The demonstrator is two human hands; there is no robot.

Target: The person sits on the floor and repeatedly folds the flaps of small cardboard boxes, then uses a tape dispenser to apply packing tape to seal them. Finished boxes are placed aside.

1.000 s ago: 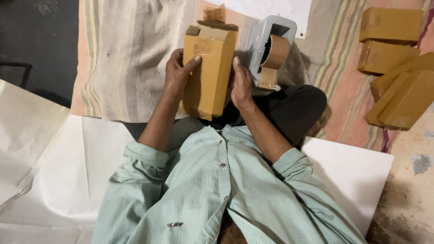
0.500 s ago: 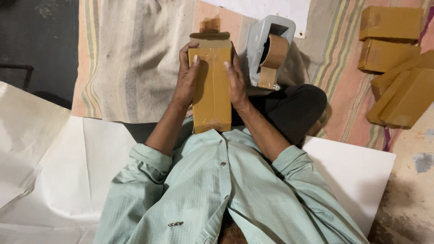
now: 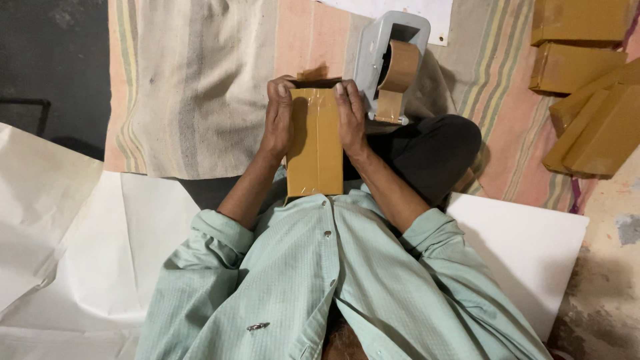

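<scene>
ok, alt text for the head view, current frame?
Seen from above, a seated person's left hand and right hand grip the long sides of a taped brown cardboard box. A grey tape dispenser sits just beyond, with more brown boxes stacked at right.

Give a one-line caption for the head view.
Both hands, left and right, hold a taped brown box upright beside a grey tape dispenser.

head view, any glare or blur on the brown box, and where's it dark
Head view: sharp overall, no motion blur on the left hand or right hand; a soft sheen runs down the taped face of the brown box; the tape dispenser is evenly lit; the floor at upper left is in deep shadow.
</scene>
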